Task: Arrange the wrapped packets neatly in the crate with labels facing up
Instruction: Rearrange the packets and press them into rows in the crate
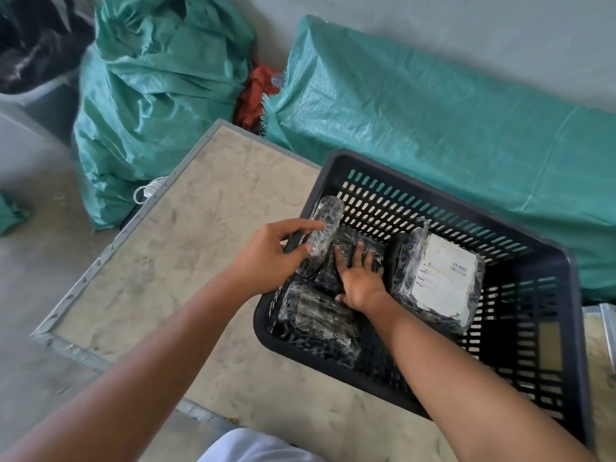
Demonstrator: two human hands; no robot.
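green woven sacks [433, 128] by wall | red cloth [255, 95] between them | worn table [186, 235]

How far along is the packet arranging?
Done: one packet lies in the crate label up. In hand: left hand grips an upright packet; right hand presses a middle packet. Left: those two and the near packet show no label.

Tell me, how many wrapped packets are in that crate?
4: one at the left rim under the left hand, one mid-crate under the right hand, one nearest, one labelled at right. Others may be hidden.
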